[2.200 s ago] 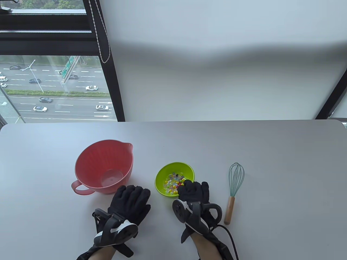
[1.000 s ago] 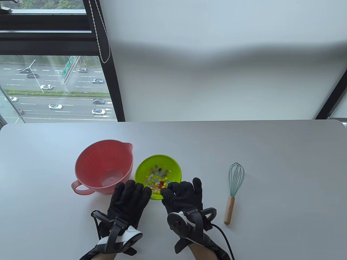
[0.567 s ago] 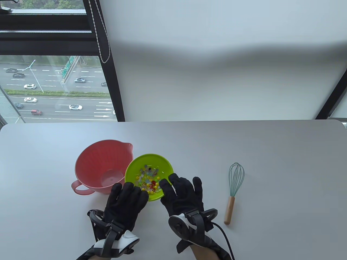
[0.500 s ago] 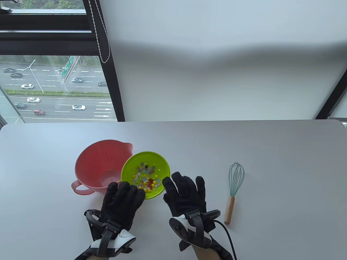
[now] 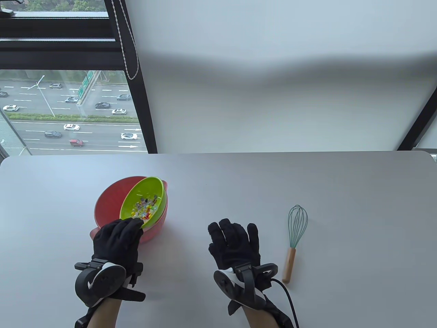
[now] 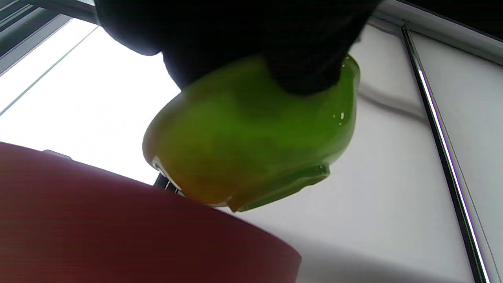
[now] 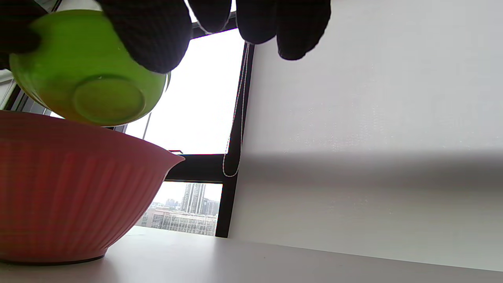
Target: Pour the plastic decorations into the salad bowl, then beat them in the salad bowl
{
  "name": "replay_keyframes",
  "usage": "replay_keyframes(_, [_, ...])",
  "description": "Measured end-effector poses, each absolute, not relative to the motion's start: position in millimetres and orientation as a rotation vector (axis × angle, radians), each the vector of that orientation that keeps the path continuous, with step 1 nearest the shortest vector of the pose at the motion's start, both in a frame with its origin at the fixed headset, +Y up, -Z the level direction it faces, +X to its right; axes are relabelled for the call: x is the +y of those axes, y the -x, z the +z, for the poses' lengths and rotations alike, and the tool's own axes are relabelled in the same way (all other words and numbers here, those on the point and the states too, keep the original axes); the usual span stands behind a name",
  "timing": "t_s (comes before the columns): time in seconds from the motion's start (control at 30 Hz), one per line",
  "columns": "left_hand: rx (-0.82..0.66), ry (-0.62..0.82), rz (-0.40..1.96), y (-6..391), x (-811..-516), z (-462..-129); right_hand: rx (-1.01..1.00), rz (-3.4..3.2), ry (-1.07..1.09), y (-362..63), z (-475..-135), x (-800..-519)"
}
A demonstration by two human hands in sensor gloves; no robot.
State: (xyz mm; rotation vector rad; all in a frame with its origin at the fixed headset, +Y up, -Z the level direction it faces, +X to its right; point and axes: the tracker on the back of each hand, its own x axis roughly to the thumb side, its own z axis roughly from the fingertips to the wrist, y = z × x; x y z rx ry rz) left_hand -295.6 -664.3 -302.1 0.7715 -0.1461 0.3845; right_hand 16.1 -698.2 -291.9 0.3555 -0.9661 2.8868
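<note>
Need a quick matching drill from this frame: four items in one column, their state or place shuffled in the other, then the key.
Items:
1. green bowl
2. pink salad bowl
3. whisk
4. right hand

States:
A. lying on the table, untouched
B. standing on the table, under the tilted bowl
C. open, holding nothing
D. gripped by the left hand, tilted, beads inside

Pairs: 1-D, 2-B, 3-A, 4-C

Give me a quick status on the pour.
Left hand grips green bowl, tilted over pink bowl. Beads not poured. Right hand open, empty. Nothing in the way.
</note>
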Motion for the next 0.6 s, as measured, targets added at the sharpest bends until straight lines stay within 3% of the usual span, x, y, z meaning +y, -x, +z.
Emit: replay_keyframes(0.6, [0.069, -0.629, 1.207, 348, -690, -316, -0.964, 2.885, -0.364, -15, -291, -697])
